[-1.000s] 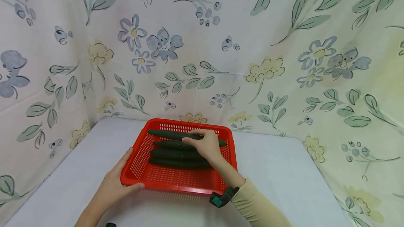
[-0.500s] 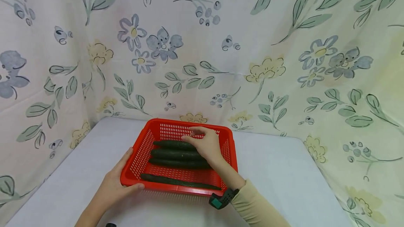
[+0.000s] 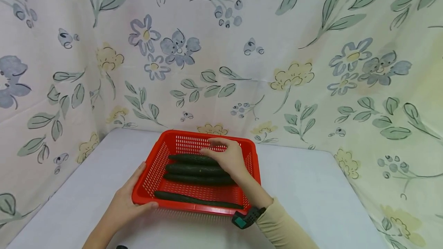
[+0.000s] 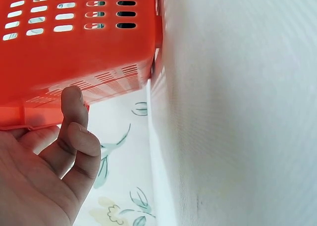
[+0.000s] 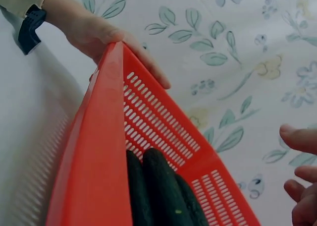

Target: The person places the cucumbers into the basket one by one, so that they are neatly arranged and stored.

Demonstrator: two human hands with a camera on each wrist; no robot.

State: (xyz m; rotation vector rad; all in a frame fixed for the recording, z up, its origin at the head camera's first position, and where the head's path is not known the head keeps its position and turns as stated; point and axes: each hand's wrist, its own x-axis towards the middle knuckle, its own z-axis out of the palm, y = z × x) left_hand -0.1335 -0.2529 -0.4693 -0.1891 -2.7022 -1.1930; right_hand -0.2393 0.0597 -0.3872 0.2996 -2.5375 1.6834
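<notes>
A red plastic basket [image 3: 149, 199] with slotted walls holds several dark green cucumbers. Three lie side by side, the middle cucumber [image 3: 194, 170] among them; a thinner cucumber [image 3: 197, 200] lies along the front wall. My left hand [image 3: 122, 205] holds the basket's left front corner, thumb on the front rim. In the left wrist view, two fingers of that hand [image 4: 44, 186] curl below the rim. My right hand [image 3: 228, 158] hovers over the basket's back right part, thumb and fingers apart, with nothing between them. In the right wrist view only its fingers [image 5: 304, 181] show.
The basket stands on a white-covered table [image 3: 297, 195]. A floral cloth [image 3: 221, 49] hangs behind and at both sides. A dark watch [image 3: 247, 218] sits on the right wrist. A small black object [image 3: 122, 246] shows at the bottom edge.
A second ago my right hand pinched a cucumber over the basket's back; now it holds nothing. A cucumber now lies along the front wall. The left hand stays on the corner.
</notes>
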